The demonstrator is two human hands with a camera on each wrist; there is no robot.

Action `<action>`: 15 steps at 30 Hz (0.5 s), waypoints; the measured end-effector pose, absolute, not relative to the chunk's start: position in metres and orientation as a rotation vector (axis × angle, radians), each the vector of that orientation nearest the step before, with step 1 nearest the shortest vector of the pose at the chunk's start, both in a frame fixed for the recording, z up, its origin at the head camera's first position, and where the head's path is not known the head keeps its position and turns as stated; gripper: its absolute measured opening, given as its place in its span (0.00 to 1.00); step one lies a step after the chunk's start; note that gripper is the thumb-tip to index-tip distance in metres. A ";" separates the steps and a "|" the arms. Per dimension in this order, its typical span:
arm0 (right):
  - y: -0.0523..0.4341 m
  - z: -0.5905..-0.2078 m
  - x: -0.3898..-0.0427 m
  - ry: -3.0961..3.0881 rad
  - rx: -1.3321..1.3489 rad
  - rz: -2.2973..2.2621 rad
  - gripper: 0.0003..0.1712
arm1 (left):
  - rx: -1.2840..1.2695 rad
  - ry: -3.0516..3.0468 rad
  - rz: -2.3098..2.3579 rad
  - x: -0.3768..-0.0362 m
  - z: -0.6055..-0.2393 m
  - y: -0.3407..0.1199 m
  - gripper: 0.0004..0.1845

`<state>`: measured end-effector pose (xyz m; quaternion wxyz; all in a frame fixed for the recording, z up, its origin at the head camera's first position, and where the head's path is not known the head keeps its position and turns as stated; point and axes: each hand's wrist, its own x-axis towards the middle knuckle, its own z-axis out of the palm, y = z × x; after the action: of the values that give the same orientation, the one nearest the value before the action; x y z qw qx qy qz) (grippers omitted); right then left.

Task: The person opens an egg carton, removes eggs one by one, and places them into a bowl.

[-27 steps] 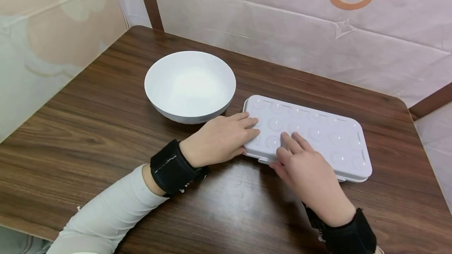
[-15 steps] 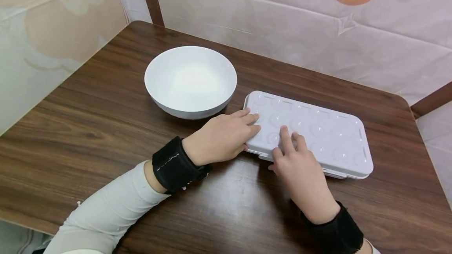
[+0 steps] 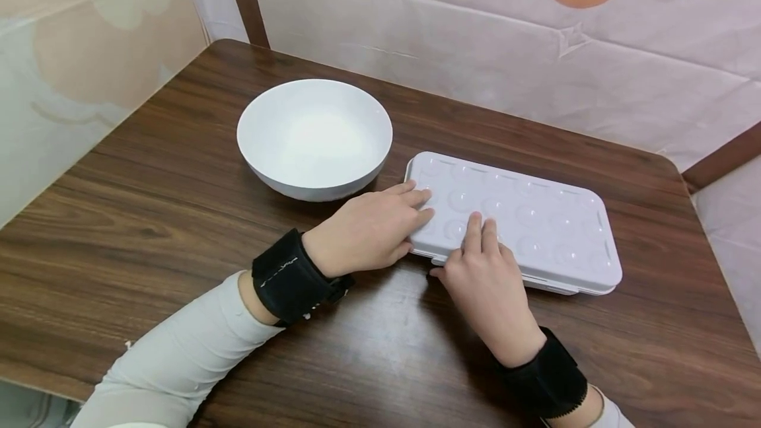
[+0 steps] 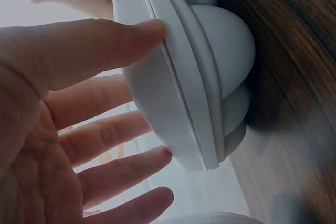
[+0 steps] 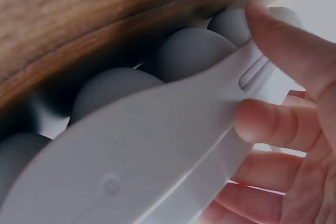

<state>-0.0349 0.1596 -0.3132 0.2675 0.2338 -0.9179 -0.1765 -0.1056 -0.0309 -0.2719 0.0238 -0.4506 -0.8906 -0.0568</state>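
Note:
A shut white box [image 3: 541, 233] with round dimples across its lid lies on the table; it looks like an egg box. In the left wrist view, rounded cups [image 4: 226, 45] bulge from its underside. My left hand [image 3: 368, 230] rests spread on the box's left end, the thumb touching the seam at the front. Over the front edge lies my right hand [image 3: 487, 283], two fingers straight on the lid. In the right wrist view its thumb [image 5: 283, 45] lies by a slotted latch [image 5: 252, 72], with the index fingertip touching the box nearby. The box's inside is hidden.
A wide white bowl [image 3: 315, 141] stands behind my left hand, left of the box, with nothing visible inside. The brown wooden table [image 3: 148, 216] meets printed cloth walls [image 3: 475, 32] at the back and sides.
My right hand has turned more upright and its wrist has shifted left, bringing the thumb farther left along the front edge. My left hand stays on the box; the view has shifted slightly.

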 end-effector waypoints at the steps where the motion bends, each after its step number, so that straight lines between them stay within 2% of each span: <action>1: 0.159 -0.313 -0.035 -2.473 0.627 -0.478 0.33 | -1.393 -2.764 -0.179 -0.105 -0.272 -0.031 0.21; 5: 0.154 -0.315 -0.037 -2.457 0.608 -0.500 0.29 | -1.382 -2.781 -0.189 -0.104 -0.271 -0.029 0.24; 10: 0.151 -0.317 -0.037 -2.408 0.569 -0.557 0.32 | -1.349 -2.728 -0.134 -0.101 -0.273 -0.023 0.26; 15: 0.142 -0.320 -0.039 -2.327 0.534 -0.661 0.18 | -1.321 -2.686 -0.089 -0.099 -0.275 -0.019 0.25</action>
<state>-0.0391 0.1419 -0.3202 0.3261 0.2038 -0.8880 -0.2521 -0.0989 -0.0191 -0.2748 0.0733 -0.4401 -0.8945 -0.0297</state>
